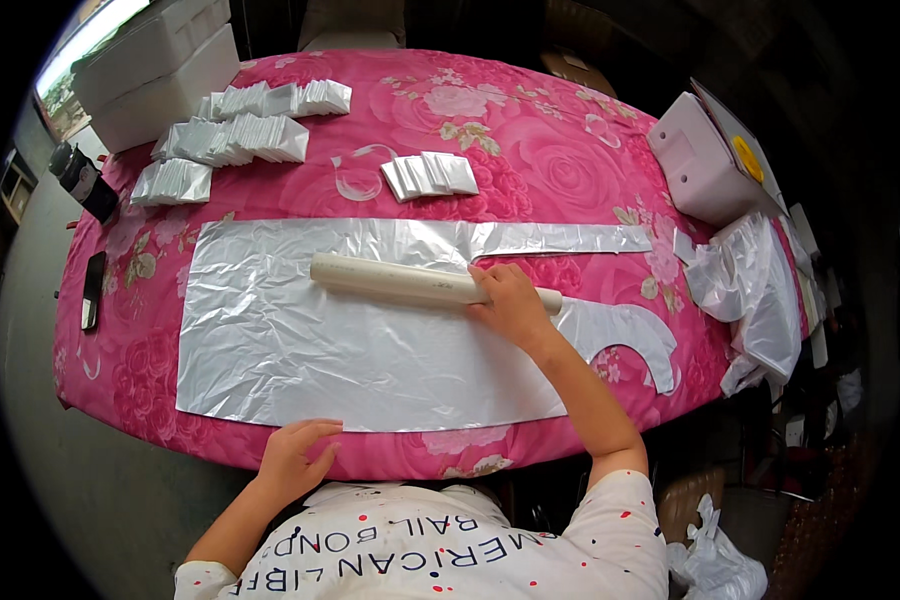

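A thin, shiny white plastic apron (270,350) lies spread and slightly wrinkled in front of me, with a straight strap (570,238) and a curved neck piece (650,335) reaching to the right. Across it rests a white plastic pipe (390,278), tilted a little down to the right. My right hand (513,305) is closed around the pipe towards its right end. At the apron's near edge is my left hand (300,455), with its fingers stretched out, thumb apart and nothing held. Whether its fingertips touch the plastic is hard to tell.
A pink floral cloth (560,170) covers the table. Folded white packets (240,140) stand in rows at the far left, with a smaller stack (430,177) mid-table. Around them are foam boxes (155,75), a black bottle (82,182), a phone (93,290) and a white plastic bag (760,290).
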A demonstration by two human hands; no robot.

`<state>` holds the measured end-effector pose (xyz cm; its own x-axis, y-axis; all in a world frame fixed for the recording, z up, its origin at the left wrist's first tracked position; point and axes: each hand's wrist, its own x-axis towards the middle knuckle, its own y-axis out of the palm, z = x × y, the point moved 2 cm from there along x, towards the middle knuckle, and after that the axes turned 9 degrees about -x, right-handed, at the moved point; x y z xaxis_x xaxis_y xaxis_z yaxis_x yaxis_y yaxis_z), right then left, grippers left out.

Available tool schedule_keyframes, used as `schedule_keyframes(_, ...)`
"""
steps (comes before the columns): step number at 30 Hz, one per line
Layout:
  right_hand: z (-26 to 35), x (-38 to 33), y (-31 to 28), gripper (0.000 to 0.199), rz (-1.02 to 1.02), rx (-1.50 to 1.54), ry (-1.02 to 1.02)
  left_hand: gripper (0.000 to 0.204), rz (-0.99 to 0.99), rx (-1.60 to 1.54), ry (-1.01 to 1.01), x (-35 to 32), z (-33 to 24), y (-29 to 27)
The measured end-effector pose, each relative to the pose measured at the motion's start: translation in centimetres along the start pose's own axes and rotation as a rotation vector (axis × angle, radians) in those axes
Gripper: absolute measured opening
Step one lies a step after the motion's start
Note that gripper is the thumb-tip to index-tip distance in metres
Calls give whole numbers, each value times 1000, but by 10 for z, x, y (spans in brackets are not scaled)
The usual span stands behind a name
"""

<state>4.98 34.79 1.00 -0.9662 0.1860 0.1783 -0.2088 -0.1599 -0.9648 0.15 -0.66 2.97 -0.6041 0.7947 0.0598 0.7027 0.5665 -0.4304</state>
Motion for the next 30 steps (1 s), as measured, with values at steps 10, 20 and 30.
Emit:
schedule_keyframes(10, 70, -115, 0, 52, 11, 265, -54, 83, 98, 257, 258, 84, 5, 109)
schedule_keyframes(20, -184, -230, -17, 43, -212, -323, 708, 84, 160, 374, 231, 110, -9, 135)
schedule_keyframes(30, -138, -215, -49, 12, -497, -415, 842, 83, 176, 344, 285, 118, -12, 138)
